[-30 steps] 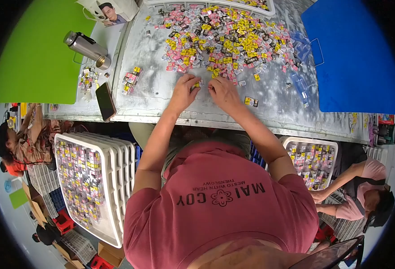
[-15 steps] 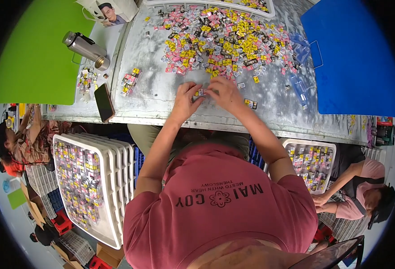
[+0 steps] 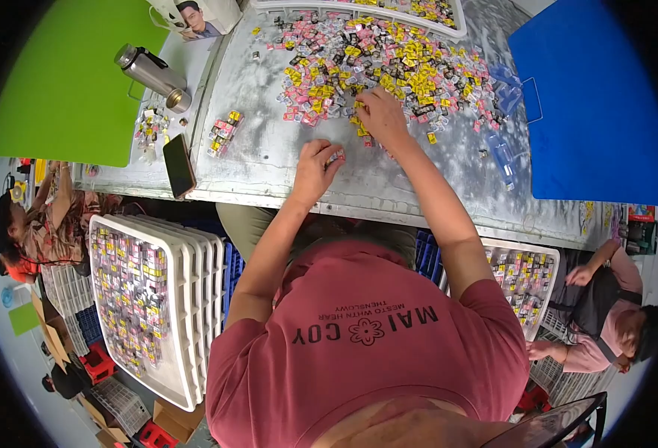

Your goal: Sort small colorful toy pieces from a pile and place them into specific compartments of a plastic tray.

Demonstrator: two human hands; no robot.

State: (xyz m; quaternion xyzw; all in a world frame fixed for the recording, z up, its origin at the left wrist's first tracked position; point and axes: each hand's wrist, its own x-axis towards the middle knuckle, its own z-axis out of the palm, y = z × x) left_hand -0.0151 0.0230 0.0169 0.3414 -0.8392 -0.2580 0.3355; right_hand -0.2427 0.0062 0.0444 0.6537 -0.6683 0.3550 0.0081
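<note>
Near the table's front edge my left hand (image 3: pixel 315 172) is closed on a short row of small printed blocks (image 3: pixel 335 156), pinched between thumb and fingers. Farther forward, my right hand (image 3: pixel 383 119) is at the near edge of a wide heap of small loose blocks (image 3: pixel 411 67) in yellow, pink, black and white. Its fingertips are drawn together among the blocks; whatever they hold is too small to make out. To the left of my left hand lies a cluster of joined blocks (image 3: pixel 224 134).
A phone (image 3: pixel 178 166) lies by the front edge at left, with a steel flask (image 3: pixel 151 69) behind it. Clear plastic pieces (image 3: pixel 503 160) lie at right, beside a blue panel (image 3: pixel 590 104). Trays of blocks (image 3: pixel 187 299) stand at my left. A co-worker (image 3: pixel 612 313) sits at right.
My right hand has left my left hand and moved forward to the heap. My left hand keeps its blocks. The black-and-yellow piece right of my hands is no longer visible there.
</note>
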